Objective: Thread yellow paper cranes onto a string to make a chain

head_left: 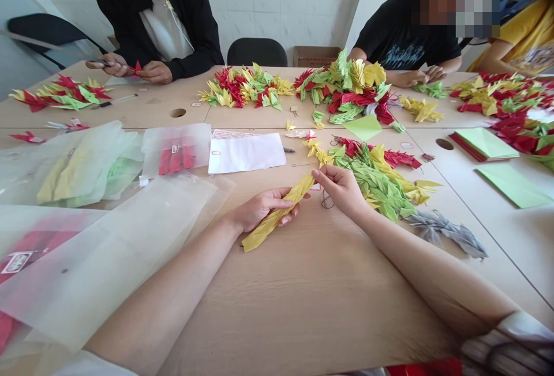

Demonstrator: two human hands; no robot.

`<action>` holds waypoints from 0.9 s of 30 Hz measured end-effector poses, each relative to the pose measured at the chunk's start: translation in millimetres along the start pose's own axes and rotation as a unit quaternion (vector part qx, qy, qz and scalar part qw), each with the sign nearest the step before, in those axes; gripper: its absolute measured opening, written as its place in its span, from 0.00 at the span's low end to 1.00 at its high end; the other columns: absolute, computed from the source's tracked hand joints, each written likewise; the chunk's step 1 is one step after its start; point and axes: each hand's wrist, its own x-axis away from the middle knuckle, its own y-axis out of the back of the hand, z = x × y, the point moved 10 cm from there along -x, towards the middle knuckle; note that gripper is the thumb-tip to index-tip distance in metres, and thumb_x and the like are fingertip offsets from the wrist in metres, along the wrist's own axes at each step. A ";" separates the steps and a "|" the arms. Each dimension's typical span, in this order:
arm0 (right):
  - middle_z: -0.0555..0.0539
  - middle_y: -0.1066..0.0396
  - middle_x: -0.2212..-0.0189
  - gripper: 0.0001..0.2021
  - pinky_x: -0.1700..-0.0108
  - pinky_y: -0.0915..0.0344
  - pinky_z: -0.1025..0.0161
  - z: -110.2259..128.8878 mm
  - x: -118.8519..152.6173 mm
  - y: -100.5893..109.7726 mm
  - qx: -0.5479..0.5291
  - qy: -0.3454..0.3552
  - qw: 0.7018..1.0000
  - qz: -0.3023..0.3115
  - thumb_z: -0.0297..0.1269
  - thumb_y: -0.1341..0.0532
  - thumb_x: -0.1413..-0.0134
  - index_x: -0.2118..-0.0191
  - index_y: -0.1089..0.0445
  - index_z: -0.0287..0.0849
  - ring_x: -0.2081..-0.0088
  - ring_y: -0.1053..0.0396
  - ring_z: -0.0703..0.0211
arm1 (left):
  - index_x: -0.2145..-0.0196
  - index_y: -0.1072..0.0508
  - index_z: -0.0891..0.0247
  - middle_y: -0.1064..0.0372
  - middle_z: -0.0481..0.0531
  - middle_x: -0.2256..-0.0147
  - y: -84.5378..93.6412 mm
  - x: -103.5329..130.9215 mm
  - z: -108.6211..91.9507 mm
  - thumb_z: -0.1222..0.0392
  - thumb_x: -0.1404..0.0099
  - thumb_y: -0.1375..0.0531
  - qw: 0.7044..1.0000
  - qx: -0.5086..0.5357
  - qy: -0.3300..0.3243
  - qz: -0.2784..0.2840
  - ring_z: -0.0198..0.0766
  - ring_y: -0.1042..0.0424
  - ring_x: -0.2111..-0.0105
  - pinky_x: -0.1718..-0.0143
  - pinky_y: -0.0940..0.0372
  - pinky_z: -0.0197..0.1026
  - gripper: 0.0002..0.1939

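A long yellow strand of folded paper (273, 218) is held slantwise over the table's near middle. Around its mid-length wrap the fingers of my left hand (262, 207). At its upper end, my right hand (340, 188) pinches the tip between thumb and fingers. Just beyond that hand, small yellow folded pieces (319, 152) lie on the table. To the right of it rests a pile of green folded paper strands (376, 183), with yellow and red ones around it. A thin dark loop (327, 200) lies beside my right wrist.
Clear plastic bags (116, 255) of folded paper cover the left side. A white sheet (247, 154) and a pen (289, 150) lie ahead. Green paper sheets (515, 185) and a grey plastic bundle (448, 230) are to the right. Across the table, people handle folded paper beside colourful heaps (244, 86).
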 end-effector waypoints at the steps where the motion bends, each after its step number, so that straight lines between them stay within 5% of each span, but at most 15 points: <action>1: 0.56 0.48 0.82 0.23 0.76 0.52 0.66 -1.2 0.2 -0.9 0.001 0.000 1.000 0.002 0.57 0.40 0.44 0.76 0.35 0.40 0.78 0.51 0.67 | 0.45 0.29 0.65 0.38 0.50 0.68 -0.4 0.0 0.2 0.62 0.33 0.43 1.000 0.001 0.002 0.001 0.28 0.38 0.75 0.72 0.44 0.33 0.19; 14: 0.49 0.29 0.76 0.20 0.71 0.47 0.67 -4.3 9.3 -27.7 0.044 0.021 0.996 0.078 0.51 0.41 0.40 0.73 0.30 0.39 0.75 0.43 0.66 | 0.52 0.29 0.66 0.38 0.48 0.69 4.3 -0.8 2.9 0.58 0.35 0.40 0.999 -0.009 -0.004 -0.039 0.28 0.39 0.76 0.75 0.45 0.33 0.15; 22: 0.56 0.45 0.84 0.16 0.77 0.54 0.66 3.6 5.3 -19.3 0.139 -0.005 0.974 0.177 0.49 0.39 0.42 0.62 0.24 0.42 0.80 0.50 0.67 | 0.62 0.30 0.67 0.37 0.48 0.72 11.6 -3.5 0.0 0.48 0.30 0.47 0.998 -0.002 -0.010 -0.066 0.26 0.41 0.80 0.77 0.44 0.32 0.17; 27: 0.53 0.35 0.81 0.17 0.76 0.52 0.65 6.0 -0.8 -7.2 0.144 0.004 0.975 0.170 0.50 0.36 0.46 0.63 0.21 0.41 0.79 0.48 0.66 | 0.64 0.30 0.66 0.35 0.48 0.73 11.1 -4.5 0.3 0.46 0.31 0.47 0.998 0.024 -0.008 -0.061 0.27 0.41 0.81 0.77 0.43 0.33 0.18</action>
